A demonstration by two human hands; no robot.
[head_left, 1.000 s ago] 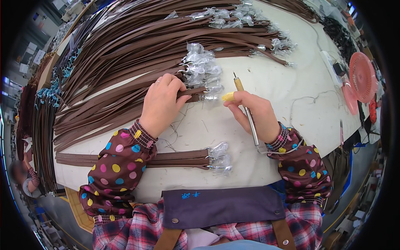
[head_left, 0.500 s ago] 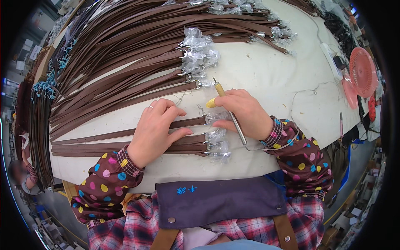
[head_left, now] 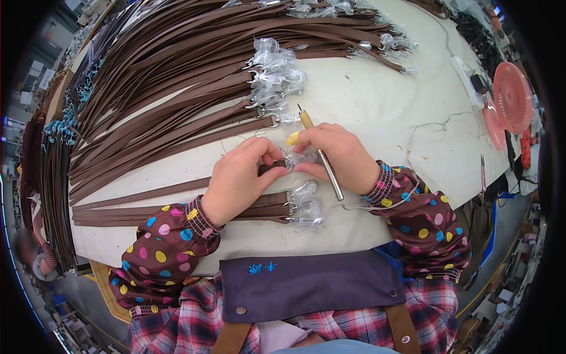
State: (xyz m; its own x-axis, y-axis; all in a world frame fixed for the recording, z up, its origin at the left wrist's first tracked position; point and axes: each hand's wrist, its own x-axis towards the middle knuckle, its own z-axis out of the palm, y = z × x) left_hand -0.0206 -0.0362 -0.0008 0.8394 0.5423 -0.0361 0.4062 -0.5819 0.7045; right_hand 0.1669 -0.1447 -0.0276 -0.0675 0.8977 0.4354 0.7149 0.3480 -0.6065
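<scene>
My left hand (head_left: 243, 177) pinches the end of a brown leather strap (head_left: 147, 192) that lies across the white table (head_left: 377, 100). My right hand (head_left: 336, 154) holds a thin metal tool with a yellowish handle (head_left: 321, 152) and also fingers the clear plastic wrap (head_left: 300, 158) around the strap's buckle end. Both hands meet over that wrapped end. Just below them lies a small stack of brown straps (head_left: 177, 213) with plastic-wrapped buckles (head_left: 305, 206).
A large heap of brown straps (head_left: 177, 76) with wrapped buckles (head_left: 274, 74) fills the table's far left and top. A red round fan (head_left: 512, 97) and a cable stand at the right edge. A dark apron (head_left: 306, 283) covers my lap at the near edge.
Both hands came nearer to me from the big heap, pulled one strap down beside the small stack, then lifted its wrapped end between the fingers.
</scene>
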